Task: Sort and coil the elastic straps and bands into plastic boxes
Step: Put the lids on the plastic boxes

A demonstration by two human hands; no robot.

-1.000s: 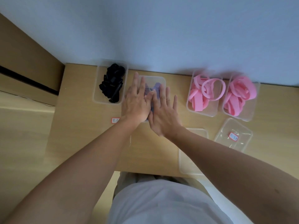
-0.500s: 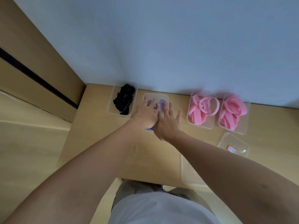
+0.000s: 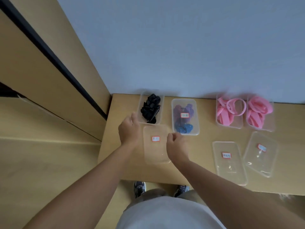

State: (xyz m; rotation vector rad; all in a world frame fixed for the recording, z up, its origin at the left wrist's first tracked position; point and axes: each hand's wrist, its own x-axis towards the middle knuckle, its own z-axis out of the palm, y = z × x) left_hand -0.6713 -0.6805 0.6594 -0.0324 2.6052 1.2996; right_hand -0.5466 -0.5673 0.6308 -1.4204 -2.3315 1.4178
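Currently gripped: lid (image 3: 155, 152), by curled left hand (image 3: 128, 131), right hand (image 3: 176, 146)
Risk: seated crooked if far black straps (image 3: 150, 108) bulge

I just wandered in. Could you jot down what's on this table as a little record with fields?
Surface: light wooden table
Back row: clear plastic box of black straps; lidded clear box of blue and purple bands; two open clear boxes of pink bands
Front row: held clear plastic lid; two loose clear lids, all labelled
Left hand: at the held lid's left edge, fingers hidden
Right hand: fingers curled on its right edge, apparently pinching
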